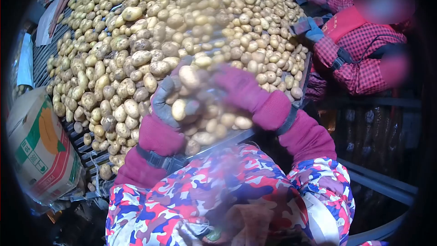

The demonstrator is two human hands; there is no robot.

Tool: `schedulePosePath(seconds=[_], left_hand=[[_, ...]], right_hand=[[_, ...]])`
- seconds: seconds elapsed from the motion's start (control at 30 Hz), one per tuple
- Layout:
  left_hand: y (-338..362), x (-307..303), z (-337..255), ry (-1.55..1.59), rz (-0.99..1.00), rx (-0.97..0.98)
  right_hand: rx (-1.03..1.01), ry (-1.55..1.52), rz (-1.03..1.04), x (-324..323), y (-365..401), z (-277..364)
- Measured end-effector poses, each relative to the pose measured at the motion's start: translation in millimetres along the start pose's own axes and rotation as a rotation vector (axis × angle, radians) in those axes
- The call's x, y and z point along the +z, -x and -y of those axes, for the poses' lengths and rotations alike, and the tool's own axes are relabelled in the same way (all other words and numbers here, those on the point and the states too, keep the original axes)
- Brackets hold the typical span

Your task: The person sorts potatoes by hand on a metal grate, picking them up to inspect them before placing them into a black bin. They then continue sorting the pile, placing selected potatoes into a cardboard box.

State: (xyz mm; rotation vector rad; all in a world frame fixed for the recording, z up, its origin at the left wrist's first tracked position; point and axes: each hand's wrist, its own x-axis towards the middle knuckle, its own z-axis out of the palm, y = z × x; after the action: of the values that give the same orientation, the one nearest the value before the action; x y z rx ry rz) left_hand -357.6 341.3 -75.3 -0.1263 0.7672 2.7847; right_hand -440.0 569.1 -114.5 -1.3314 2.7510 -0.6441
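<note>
Many potatoes (132,59) lie piled over a slatted table. My left hand (167,102), in a grey and purple glove, is curled at the pile's near edge, with its fingers around a pale potato (179,110). Another potato (189,77) is just above it, between the two hands. My right hand (232,86), in a purple glove, reaches in from the right over the potatoes; its fingers are smeared by motion and a blurred patch of the view, so what they hold is hidden. Small potatoes (220,125) lie below both hands near the metal edge.
A printed sack (43,146) stands at the left beside the slats (41,66). Across the right side, a co-worker in a checked shirt (364,48) has blue-gloved hands (314,30) at the pile's edge. Metal rails (378,180) run at the lower right.
</note>
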Motion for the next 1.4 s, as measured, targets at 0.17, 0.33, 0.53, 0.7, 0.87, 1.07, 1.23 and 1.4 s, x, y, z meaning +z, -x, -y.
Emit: schedulePosePath(seconds=[0.17,0.33,0.53,0.7,0.87,1.07,1.23,1.4], left_hand=[[4,1,1,-0.366,0.097,0.194],[6,17,-4,-0.204,0.006,0.095],[-2,1,1,0.002,0.033,0.011],[2,9,-3,-0.155,-0.044,-0.004],[0,1,-2,-0.134,-0.042,-0.021],[-1,-6,4,-0.064,-0.006,-0.007],[6,-8,3,-0.453,-0.007,0.088],[8,12,3,-0.375,0.006,0.165]], right_hand=[[0.595,-0.347,-0.003,-72,37,-44],[0.671,-0.181,-0.098,-104,93,-57],[0.893,-0.217,-0.113,-84,120,-46],[0.607,-0.19,-0.184,-69,95,-25],[0.373,-0.416,-0.102,-41,35,-20],[0.116,-0.037,0.042,-6,-52,1],[0.528,-0.642,0.164,-14,5,49],[0.8,-0.641,0.039,-50,87,16]])
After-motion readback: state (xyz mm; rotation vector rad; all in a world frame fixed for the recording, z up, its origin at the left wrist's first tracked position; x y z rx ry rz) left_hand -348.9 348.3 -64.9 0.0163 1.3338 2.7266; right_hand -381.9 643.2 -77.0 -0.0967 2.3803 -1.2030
